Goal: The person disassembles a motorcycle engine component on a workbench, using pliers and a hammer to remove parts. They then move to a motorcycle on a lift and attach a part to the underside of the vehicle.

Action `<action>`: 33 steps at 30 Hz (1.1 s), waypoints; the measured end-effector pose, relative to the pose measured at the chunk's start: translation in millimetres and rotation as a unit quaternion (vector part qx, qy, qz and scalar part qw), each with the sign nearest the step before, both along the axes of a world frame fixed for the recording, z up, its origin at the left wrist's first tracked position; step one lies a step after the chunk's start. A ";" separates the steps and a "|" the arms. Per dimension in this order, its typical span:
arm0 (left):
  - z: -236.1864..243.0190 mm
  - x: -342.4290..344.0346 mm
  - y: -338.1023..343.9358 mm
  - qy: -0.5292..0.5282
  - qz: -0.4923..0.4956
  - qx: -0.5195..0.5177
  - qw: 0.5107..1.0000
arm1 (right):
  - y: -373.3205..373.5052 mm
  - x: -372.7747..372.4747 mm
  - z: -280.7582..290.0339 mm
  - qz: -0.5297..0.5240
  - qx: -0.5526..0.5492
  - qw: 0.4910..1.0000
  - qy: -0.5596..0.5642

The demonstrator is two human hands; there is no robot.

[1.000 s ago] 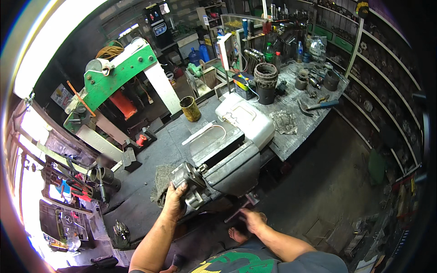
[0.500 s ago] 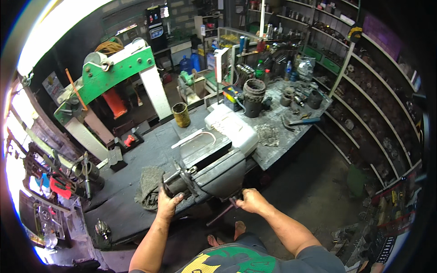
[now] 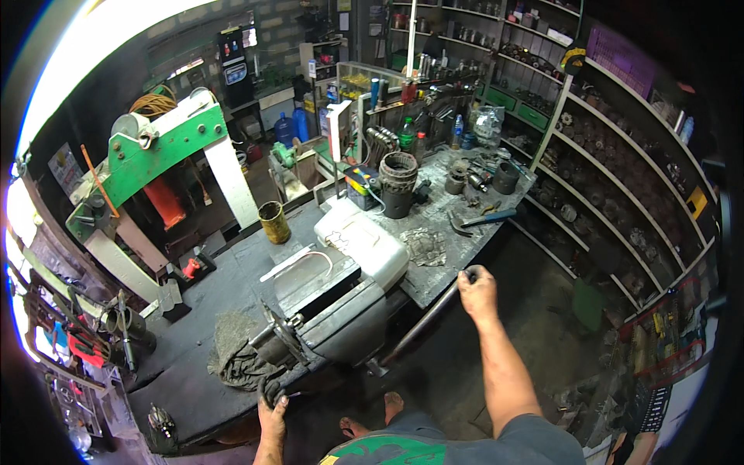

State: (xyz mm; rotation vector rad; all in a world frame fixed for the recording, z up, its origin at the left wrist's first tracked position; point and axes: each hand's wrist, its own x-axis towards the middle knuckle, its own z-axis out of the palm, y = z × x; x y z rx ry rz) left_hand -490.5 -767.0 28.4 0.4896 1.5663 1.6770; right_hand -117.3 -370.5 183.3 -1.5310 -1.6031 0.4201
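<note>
My right hand (image 3: 478,291) grips the upper end of the long vise handle (image 3: 418,328), which slants down beneath the bench-mounted vise (image 3: 342,316). A metal part with a flange (image 3: 279,337) sits at the left end of the vise jaws. My left hand (image 3: 271,411) is closed at the bench's front edge, below that part, round something dark that I cannot make out. A crumpled grey rag (image 3: 231,358) lies just left of the part. Behind the vise are a white plastic container (image 3: 376,256) and a pale strip with a curved wire (image 3: 287,265).
A green-and-white press frame (image 3: 170,141) stands at back left. A yellow-stained can (image 3: 274,222), dark cylinder (image 3: 397,194), hammer (image 3: 490,218) and bottles crowd the bench (image 3: 465,256). Shelving (image 3: 597,170) with parts lines the right. Tools (image 3: 93,345) cluster at left.
My right hand has swung the vise handle up and to the right. My left hand has moved from the metal part down to the bench edge. The view has shifted.
</note>
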 end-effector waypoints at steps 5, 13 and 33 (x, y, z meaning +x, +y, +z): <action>12.1 15.7 19.5 -0.020 0.027 0.034 0.999 | 30.0 -26.0 -30.5 -0.049 0.033 0.998 0.002; 65.3 1.2 104.2 0.183 0.050 0.107 0.976 | 47.3 -24.6 -47.8 -0.065 0.042 0.996 0.049; 23.0 12.6 79.5 0.206 0.151 0.114 0.960 | 80.9 22.7 -80.6 0.120 -0.209 0.969 -0.053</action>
